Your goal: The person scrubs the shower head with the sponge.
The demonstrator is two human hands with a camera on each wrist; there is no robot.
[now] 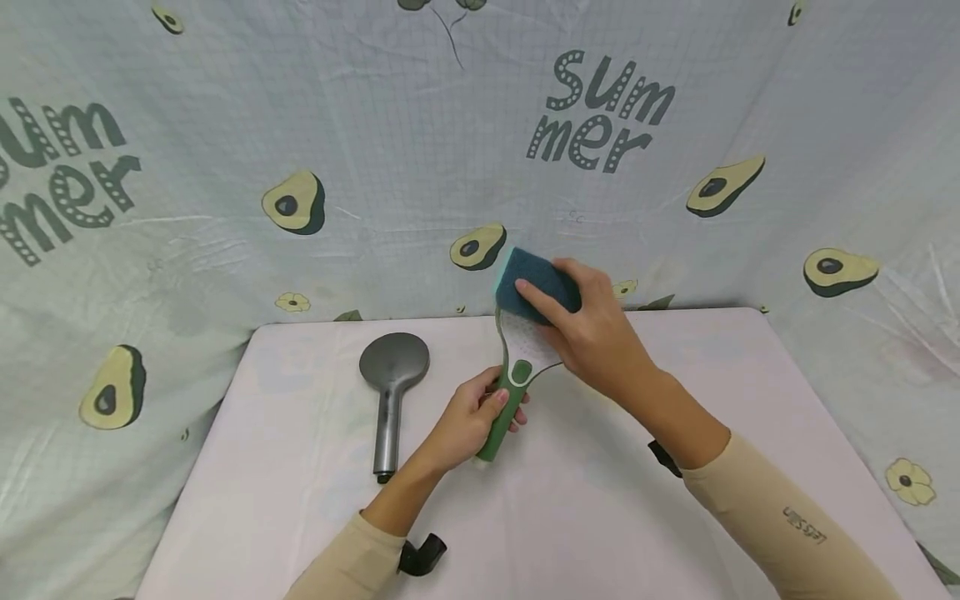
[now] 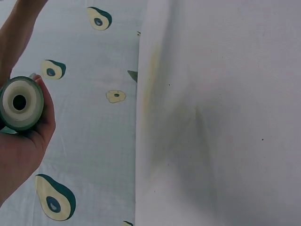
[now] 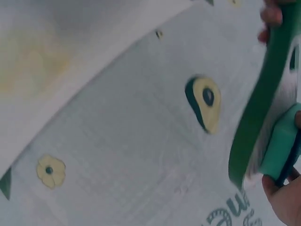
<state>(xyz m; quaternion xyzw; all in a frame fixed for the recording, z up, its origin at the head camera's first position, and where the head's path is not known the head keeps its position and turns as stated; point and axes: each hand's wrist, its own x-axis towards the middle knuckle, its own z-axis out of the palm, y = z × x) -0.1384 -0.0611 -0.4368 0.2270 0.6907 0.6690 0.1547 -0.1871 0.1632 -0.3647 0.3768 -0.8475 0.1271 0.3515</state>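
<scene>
My left hand grips the green handle of a white and green utensil with a flat perforated head, held tilted above the white table. My right hand holds a teal sponge with a dark green scouring side and presses it against the utensil's head. In the left wrist view the round butt end of the handle shows inside my curled fingers. In the right wrist view the utensil's green rim runs beside the sponge.
A grey shower head lies on the table to the left of my left hand, handle toward me. A pale cloth with avocado prints and "Summer" lettering hangs behind and around the table. Black wrist straps show on my arms.
</scene>
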